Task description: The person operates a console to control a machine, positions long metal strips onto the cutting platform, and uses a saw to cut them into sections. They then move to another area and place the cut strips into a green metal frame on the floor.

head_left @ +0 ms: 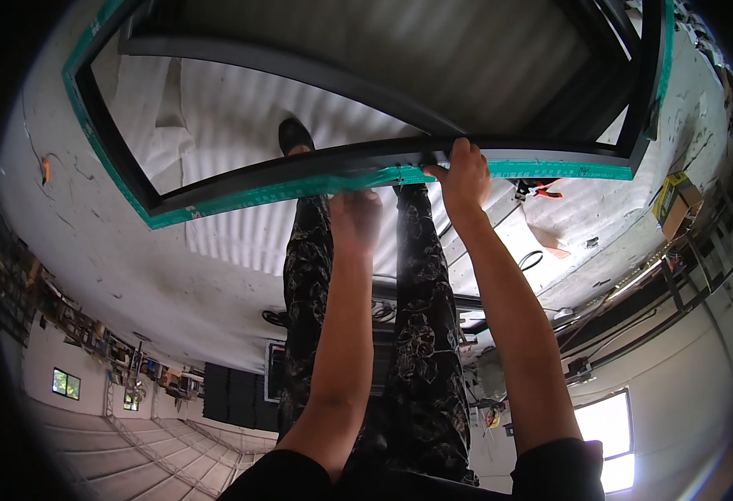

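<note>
A large dark window frame (299, 167), its outer edge covered with green printed film (253, 198), stretches across the upper part of the head view. A dark panel (383, 50) shows inside its border. My right hand (466, 177) is closed over the near rail, fingers on top and thumb against the green film. To its left, just below the same edge, my left hand (355, 219) is blurred, its fingers curled in. The film looks wrinkled above it. Whatever lies within those fingers is hidden.
Pliers with orange-red handles (543, 192) lie beyond my right hand. A yellow cardboard box (672, 202) stands farther right. White corrugated sheeting (241, 242) covers floor beneath the frame. An orange-handled tool (46, 171) lies at far left. My legs and a dark shoe (294, 134) are below the frame.
</note>
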`<action>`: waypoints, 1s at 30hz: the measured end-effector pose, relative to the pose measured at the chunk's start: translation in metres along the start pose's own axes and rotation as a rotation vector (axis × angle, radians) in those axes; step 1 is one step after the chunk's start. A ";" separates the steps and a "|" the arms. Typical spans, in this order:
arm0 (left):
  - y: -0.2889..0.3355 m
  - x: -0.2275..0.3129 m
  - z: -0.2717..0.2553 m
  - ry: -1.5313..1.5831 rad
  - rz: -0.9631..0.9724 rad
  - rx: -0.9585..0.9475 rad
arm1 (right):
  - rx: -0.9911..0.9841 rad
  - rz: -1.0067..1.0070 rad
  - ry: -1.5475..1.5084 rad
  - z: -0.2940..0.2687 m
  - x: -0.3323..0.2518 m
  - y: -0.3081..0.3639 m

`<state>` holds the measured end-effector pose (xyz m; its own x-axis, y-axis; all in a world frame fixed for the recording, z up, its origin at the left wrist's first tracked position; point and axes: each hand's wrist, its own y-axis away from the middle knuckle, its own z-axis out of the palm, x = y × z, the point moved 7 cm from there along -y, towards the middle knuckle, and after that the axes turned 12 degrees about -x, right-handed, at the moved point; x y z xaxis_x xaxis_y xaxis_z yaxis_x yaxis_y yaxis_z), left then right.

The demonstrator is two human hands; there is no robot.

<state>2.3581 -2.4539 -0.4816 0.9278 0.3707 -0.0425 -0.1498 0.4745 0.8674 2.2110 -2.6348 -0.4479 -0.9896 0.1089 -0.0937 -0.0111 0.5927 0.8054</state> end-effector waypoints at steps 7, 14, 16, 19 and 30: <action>-0.001 -0.004 -0.013 0.116 -0.017 0.249 | 0.024 -0.017 -0.017 -0.002 -0.002 0.001; 0.013 -0.006 -0.002 -0.256 0.075 0.291 | 0.033 -0.029 -0.015 -0.002 0.000 0.001; 0.005 -0.008 0.008 -0.229 0.083 0.187 | 0.035 -0.034 -0.008 -0.002 0.000 0.001; 0.000 -0.009 0.009 -0.124 0.086 0.103 | -0.024 0.008 -0.012 0.001 0.005 -0.002; 0.017 -0.018 -0.001 -0.623 0.050 0.281 | 0.019 -0.043 -0.006 -0.002 0.004 -0.002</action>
<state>2.3382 -2.4521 -0.4668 0.9580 -0.1821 0.2214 -0.1815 0.2126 0.9601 2.2072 -2.6371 -0.4487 -0.9875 0.0874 -0.1313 -0.0507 0.6123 0.7890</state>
